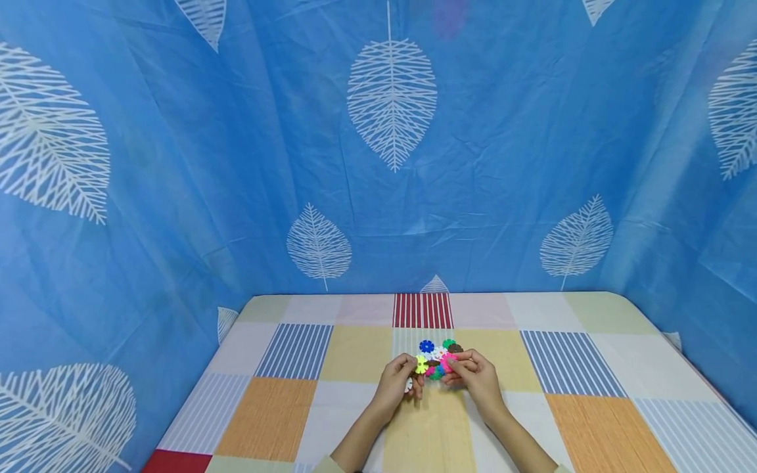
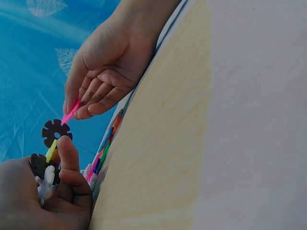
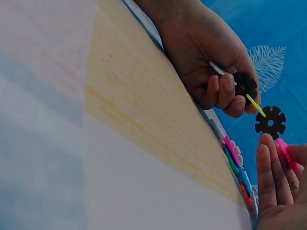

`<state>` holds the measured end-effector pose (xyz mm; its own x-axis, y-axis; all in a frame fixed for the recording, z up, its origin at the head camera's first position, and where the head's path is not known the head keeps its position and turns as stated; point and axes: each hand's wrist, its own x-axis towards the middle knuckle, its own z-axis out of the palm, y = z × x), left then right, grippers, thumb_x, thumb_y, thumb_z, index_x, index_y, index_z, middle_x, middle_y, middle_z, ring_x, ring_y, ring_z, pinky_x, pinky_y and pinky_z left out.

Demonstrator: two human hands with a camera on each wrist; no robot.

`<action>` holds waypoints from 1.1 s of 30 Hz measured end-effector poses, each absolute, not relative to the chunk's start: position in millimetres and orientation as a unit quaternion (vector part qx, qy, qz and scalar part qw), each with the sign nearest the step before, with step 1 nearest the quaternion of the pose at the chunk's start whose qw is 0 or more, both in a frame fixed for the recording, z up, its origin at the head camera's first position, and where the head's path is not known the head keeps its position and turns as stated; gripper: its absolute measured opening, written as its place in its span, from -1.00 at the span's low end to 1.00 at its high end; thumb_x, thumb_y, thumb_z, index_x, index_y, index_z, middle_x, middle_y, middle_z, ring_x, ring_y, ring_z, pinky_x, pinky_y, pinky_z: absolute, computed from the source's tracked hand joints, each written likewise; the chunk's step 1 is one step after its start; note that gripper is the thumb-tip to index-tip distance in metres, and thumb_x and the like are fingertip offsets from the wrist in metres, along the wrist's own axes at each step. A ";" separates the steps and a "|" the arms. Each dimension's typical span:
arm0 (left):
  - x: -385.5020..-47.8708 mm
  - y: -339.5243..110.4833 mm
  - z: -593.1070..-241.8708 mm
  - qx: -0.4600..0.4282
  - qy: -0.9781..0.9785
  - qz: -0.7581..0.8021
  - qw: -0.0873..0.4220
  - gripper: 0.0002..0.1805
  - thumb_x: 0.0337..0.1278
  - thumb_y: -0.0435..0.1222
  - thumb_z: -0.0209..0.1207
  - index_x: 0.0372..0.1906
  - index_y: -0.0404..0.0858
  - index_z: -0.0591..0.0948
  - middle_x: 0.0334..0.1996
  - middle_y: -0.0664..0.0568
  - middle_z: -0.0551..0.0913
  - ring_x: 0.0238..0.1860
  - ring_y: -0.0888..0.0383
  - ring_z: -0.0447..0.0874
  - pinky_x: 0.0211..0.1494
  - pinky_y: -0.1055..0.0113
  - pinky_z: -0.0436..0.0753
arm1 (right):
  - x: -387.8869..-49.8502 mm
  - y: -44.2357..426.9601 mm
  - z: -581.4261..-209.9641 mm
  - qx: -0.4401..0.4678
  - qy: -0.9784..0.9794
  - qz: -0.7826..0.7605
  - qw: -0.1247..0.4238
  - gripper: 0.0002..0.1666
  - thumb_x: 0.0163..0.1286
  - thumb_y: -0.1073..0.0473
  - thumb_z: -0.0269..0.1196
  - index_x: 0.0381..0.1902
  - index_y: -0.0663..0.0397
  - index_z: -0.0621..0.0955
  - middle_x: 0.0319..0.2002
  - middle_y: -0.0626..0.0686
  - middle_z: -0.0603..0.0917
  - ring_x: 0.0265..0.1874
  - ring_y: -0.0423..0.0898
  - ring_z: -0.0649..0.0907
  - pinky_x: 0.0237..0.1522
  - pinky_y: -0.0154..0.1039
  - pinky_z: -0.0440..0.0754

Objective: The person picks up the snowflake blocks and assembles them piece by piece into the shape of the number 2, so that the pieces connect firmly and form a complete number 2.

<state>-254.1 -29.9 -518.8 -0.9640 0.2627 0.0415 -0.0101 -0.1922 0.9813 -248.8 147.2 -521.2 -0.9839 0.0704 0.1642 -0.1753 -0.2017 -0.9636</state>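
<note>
Patchwork cloth point(image 1: 428, 433) | disc chain point(image 3: 278, 117) | pinched between left hand point(image 1: 393, 382) and right hand point(image 1: 481, 382)

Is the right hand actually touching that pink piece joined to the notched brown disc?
Touching: the left wrist view plainly shows the right hand pinching one end of the pink piece.

Your bare left forearm point(image 1: 359, 440) and right forearm point(image 1: 519, 440) slanting inward from below, your left hand point(image 1: 395, 382) in a pinch — lower fingers point(image 3: 224, 93) curled palmward — your right hand point(image 1: 480, 381) pinching too, the hands facing each other, near but apart
</note>
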 end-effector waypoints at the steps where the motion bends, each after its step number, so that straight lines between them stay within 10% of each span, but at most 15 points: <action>1: -254.0 -29.7 -518.9 0.102 0.630 0.765 0.086 -0.74 0.35 -0.35 -0.13 -0.31 -0.55 0.39 -0.66 0.00 0.47 -0.77 0.23 0.44 -0.67 0.55 0.35 | -248.7 147.0 -521.1 0.043 -0.624 0.776 0.078 -0.79 0.23 0.42 0.18 -0.25 0.51 0.42 -0.53 0.23 0.65 -0.62 -0.03 0.67 -0.48 -0.13 0.67; 22: -240.7 -31.2 -490.9 0.148 0.636 0.754 0.068 -0.73 0.37 -0.38 -0.13 -0.31 -0.60 0.35 -0.62 -0.02 0.47 -0.74 0.25 0.41 -0.66 0.52 0.31 | -248.9 151.9 -512.7 0.055 -0.618 0.783 -0.041 -0.82 0.26 0.36 0.19 -0.37 0.30 0.38 -0.47 0.21 0.67 -0.46 0.03 0.70 -0.31 -0.06 0.66; 33: -251.1 -29.8 -510.5 0.100 0.643 0.753 0.095 -0.74 0.26 -0.31 0.00 -0.49 -0.40 0.40 -0.66 0.03 0.56 -0.73 0.25 0.50 -0.73 0.54 0.30 | -252.1 145.4 -517.8 0.063 -0.643 0.762 0.035 -0.71 0.19 0.36 0.26 -0.25 0.53 0.46 -0.51 0.23 0.65 -0.58 -0.03 0.67 -0.46 -0.16 0.67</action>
